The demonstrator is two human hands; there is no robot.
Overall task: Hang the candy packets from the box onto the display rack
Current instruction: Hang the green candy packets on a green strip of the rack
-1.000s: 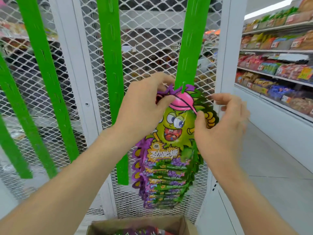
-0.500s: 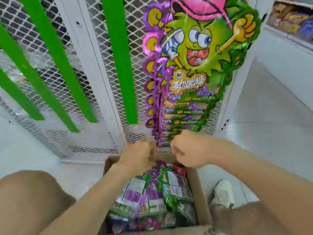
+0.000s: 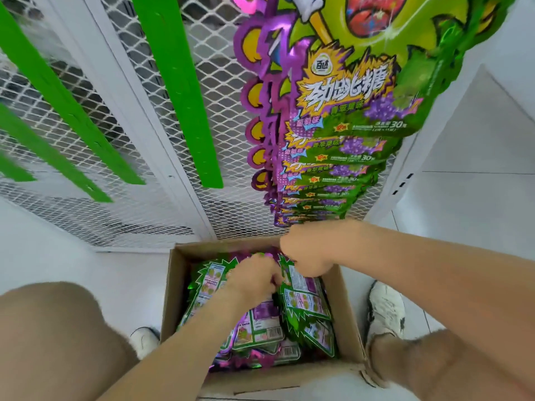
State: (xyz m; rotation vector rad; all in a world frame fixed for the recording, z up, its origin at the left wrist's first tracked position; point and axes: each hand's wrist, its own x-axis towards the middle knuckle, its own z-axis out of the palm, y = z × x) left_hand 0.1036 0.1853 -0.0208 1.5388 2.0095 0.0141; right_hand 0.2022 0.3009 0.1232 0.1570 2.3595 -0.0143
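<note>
a brown cardboard box (image 3: 170, 287) sits open on the pale tiled floor (image 3: 58, 256), between two white shoes (image 3: 386, 311) and just in front of the rack (image 3: 208, 91). inside it lie the packets (image 3: 260, 334): glossy foil, green and purple, with jagged, spiky edges. most lie back side up, showing white label panels and barcodes. they overlap in a loose heap.

both hands are down in the box at its far end, close together. the right hand (image 3: 307, 253) is balled up, fingers curled under. it grips the spiky top edge of one packet (image 3: 304, 299), which stands more upright than the others, below the fist. the left hand (image 3: 254, 277) is just beside it, knuckles up, fingers bent down among the foil. blur hides its fingertips, so i cannot tell whether it has hold of anything.

the rack is white diamond-pattern metal mesh in flat white frames. long flat green strips (image 3: 173, 91) with small slots hang down it. to their right hang the hung packets (image 3: 347, 117) in a shingled column, each overlapping the one below. they are shiny, with a green cartoon face, yellow burst lettering and purple scalloped left edges. the lowest one ends just above the right hand. bare legs (image 3: 58, 342) fill the bottom corners.
</note>
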